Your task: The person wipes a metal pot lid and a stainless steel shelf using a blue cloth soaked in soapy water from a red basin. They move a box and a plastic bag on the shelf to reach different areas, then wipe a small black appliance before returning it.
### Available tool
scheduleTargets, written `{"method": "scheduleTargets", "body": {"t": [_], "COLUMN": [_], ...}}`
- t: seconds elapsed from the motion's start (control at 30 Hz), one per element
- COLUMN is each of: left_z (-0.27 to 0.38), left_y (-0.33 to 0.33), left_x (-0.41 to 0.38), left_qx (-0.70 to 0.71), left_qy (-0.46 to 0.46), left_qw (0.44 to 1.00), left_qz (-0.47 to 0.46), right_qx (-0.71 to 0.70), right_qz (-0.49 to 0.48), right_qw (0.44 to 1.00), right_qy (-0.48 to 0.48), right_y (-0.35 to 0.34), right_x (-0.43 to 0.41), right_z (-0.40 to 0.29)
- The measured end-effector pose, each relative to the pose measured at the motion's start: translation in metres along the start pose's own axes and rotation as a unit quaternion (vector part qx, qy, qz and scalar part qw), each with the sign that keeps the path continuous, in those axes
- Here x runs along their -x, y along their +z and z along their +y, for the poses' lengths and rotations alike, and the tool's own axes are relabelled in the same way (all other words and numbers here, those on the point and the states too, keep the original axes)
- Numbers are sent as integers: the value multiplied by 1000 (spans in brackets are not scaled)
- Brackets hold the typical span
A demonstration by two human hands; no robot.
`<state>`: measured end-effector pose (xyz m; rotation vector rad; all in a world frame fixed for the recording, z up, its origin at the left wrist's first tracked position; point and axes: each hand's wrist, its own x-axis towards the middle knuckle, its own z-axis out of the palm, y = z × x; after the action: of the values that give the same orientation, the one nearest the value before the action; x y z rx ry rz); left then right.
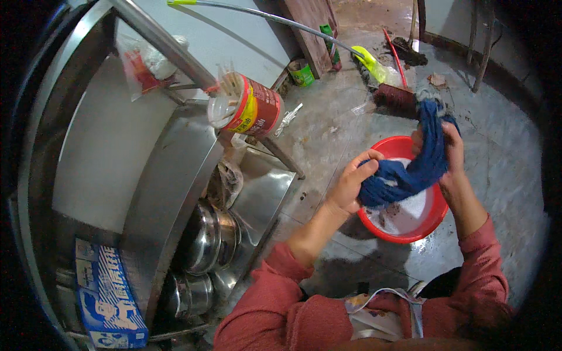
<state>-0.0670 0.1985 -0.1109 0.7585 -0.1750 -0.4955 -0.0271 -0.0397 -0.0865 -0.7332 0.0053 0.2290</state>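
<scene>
A bunched dark blue cloth hangs between my hands above a red plastic basin. My left hand grips the cloth's left end, thumb on top. Higher up on the right, my right hand is closed around the other end, which bends upward; part of that hand is behind the cloth. Whitish, sudsy water fills the basin, and a dark patch shows in it beneath the cloth. The basin stands on the grey floor just in front of me.
To the left is a stainless steel table with a lower shelf holding metal pots. A plastic tub of chopsticks hangs at its corner. Beyond the basin lie a broom with a yellow-green head, a dark red brush and a green can.
</scene>
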Motion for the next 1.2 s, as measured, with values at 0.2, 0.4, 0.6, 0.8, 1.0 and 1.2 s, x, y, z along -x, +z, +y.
{"method": "scheduleTargets", "body": {"t": [0.2,0.4,0.6,0.8,1.0,1.2], "left_z": [-20,-8,13,23,81,136], "left_y": [-4,16,55,99,161,193], "left_x": [5,17,60,152,185,205], "left_qx": [54,188,189,116,115,-248], "left_qy": [-19,-10,-91,-168,-140,-64], "left_qw": [998,978,958,920,920,891], "left_qz": [-4,88,197,335,347,374], "right_qx": [81,138,216,245,-76,-41], "right_qz": [99,139,144,49,132,112], "right_qw": [991,973,946,921,908,928], "right_qy": [45,119,194,300,391,352], "right_y": [-2,-1,45,71,181,253], "right_x": [23,19,44,135,223,213], "right_z": [15,33,32,66,63,-8]}}
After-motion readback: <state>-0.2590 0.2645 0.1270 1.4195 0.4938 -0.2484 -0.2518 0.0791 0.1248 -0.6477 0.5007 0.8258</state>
